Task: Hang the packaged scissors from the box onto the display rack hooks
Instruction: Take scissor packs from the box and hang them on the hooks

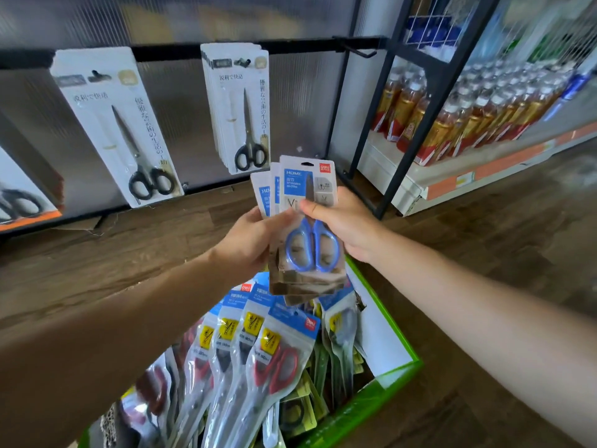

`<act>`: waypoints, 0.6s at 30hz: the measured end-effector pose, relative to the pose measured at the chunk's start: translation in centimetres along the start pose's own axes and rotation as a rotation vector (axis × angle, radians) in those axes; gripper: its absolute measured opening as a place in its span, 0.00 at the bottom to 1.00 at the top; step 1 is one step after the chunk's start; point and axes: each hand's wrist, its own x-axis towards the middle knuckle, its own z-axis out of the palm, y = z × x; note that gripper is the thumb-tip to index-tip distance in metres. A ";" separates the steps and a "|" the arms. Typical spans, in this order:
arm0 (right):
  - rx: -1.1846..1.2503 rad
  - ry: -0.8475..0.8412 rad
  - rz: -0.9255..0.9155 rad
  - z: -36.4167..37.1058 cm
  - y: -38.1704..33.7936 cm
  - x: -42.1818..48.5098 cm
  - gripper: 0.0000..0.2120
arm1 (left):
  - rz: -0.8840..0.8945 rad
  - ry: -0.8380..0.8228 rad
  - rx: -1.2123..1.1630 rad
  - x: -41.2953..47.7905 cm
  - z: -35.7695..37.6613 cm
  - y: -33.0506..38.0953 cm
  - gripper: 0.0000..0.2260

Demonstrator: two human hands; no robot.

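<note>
While the display rack (168, 51) spans the upper frame with black-handled scissors cards (240, 108) hanging at left and centre, your green box (381, 392) of packs fills the bottom centre. Between them, at mid-frame, you hold a fan of blue-handled scissors packs (294, 185), clear of both. Your left hand (248, 244) grips its left edge, and your right hand (349, 227) pinches the front pack. One bare hook (358, 51) juts out at upper right.

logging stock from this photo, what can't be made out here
Head view only.
Count of blue-handled packs held: the front pack covers those behind.
Fingers of the left hand: behind the packs.
Contents of the box at lower left: covered by the left forearm, cut by the bottom edge.
The far-left card: cut by the left edge, blurred.
Labels on the bottles: motion blur.
</note>
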 end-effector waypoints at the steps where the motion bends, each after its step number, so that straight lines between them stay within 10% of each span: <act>1: -0.048 0.010 -0.002 -0.4 -0.5 0.1 0.16 | 0.031 0.010 -0.010 0.3 0.4 0.2 0.11; 10: -0.114 0.263 -0.141 -5.8 -8.4 3.8 0.22 | 0.115 0.095 -0.084 3.8 5.9 5.6 0.12; 18: -0.063 0.248 -0.153 -10.8 -12.9 7.2 0.04 | 0.078 0.226 -0.068 7.0 9.6 10.6 0.13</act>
